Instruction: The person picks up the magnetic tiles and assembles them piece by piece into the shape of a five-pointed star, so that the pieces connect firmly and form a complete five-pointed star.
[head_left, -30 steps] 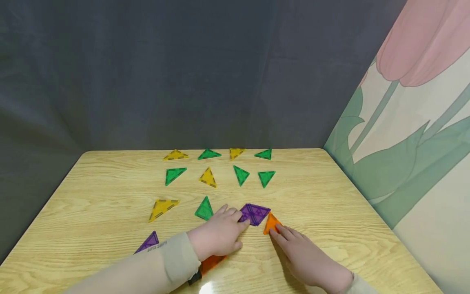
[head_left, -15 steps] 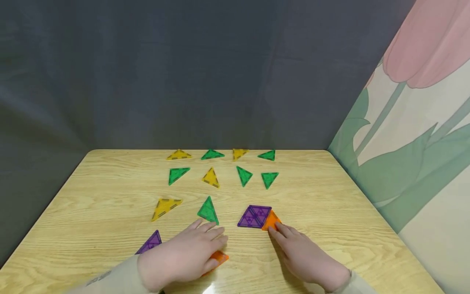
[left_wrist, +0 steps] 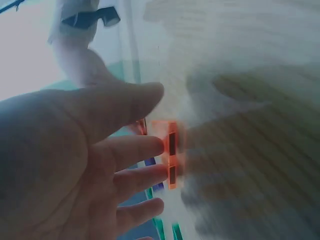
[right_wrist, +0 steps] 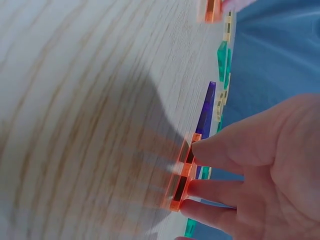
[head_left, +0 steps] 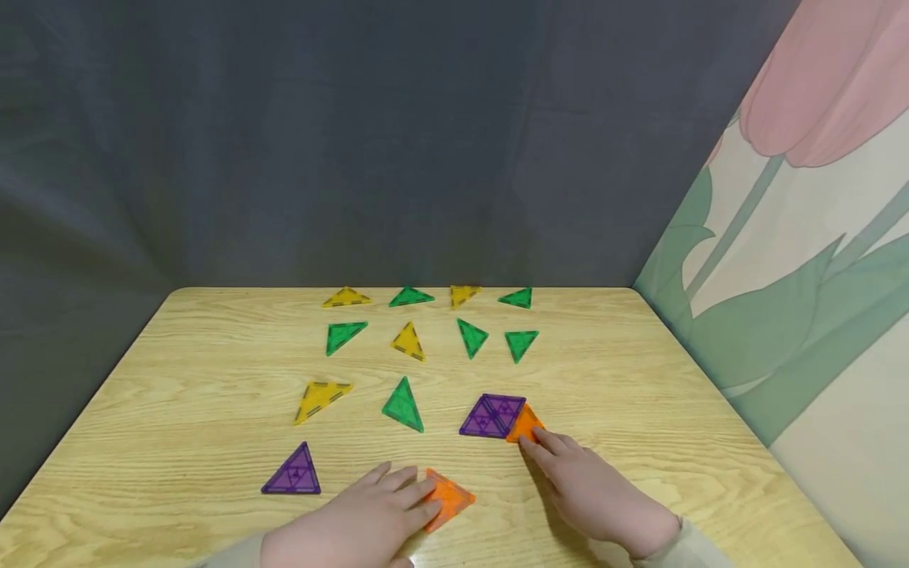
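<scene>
Straight fingers of my left hand (head_left: 358,517) touch the left side of an orange triangle magnetic tile (head_left: 451,498), low in the head view. Its thumb is apart from the tile in the left wrist view (left_wrist: 172,145). My right hand (head_left: 596,493) rests its thumb and fingertips on a second orange triangle tile (right_wrist: 182,187), partly covering it. That tile meets the right side of two joined purple triangle tiles (head_left: 493,415), which lie flat. In the right wrist view, the fingers look straight along the orange tile. A lone purple triangle tile (head_left: 294,473) lies left of my left hand.
Green tiles (head_left: 403,405) and yellow tiles (head_left: 321,400) lie spread in rows across the far half of the wooden table (head_left: 177,410). A dark curtain (head_left: 398,142) stands behind the table, and a flower-print wall (head_left: 817,315) borders its right side.
My left hand has left the purple pair and moved down to the near orange tile, which has slid right. The right hand's orange tile has come against the purple pair.
</scene>
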Demonstrator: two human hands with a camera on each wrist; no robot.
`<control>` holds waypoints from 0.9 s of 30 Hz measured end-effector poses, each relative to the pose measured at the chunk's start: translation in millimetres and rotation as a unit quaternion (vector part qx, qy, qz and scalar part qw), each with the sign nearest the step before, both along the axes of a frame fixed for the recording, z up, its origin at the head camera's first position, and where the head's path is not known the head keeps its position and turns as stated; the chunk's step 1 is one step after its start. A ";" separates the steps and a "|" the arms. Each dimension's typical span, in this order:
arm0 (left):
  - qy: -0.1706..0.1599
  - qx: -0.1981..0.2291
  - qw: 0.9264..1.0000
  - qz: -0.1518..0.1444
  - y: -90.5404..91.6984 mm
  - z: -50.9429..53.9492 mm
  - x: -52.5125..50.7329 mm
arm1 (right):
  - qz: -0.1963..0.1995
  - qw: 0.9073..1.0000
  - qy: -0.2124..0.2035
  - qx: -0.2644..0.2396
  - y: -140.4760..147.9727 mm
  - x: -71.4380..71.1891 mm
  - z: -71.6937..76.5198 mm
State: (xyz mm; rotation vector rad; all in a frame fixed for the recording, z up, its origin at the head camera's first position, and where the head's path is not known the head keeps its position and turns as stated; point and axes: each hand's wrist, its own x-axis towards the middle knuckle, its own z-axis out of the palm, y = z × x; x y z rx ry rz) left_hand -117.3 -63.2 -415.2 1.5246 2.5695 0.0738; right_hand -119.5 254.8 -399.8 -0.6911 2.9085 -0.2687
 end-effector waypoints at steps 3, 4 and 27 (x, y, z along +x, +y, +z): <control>0.019 0.010 1.000 -0.018 18.0 0.6 -4.7 | -0.005 1.000 -0.005 -0.003 0.4 -0.5 -0.2; 0.024 0.009 1.000 -0.018 24.1 1.2 -6.6 | -0.006 1.000 -0.007 -0.004 0.3 -0.5 0.0; 0.049 0.004 0.997 0.052 57.1 5.7 -28.6 | -0.036 0.999 -0.017 0.007 -4.8 -0.4 5.4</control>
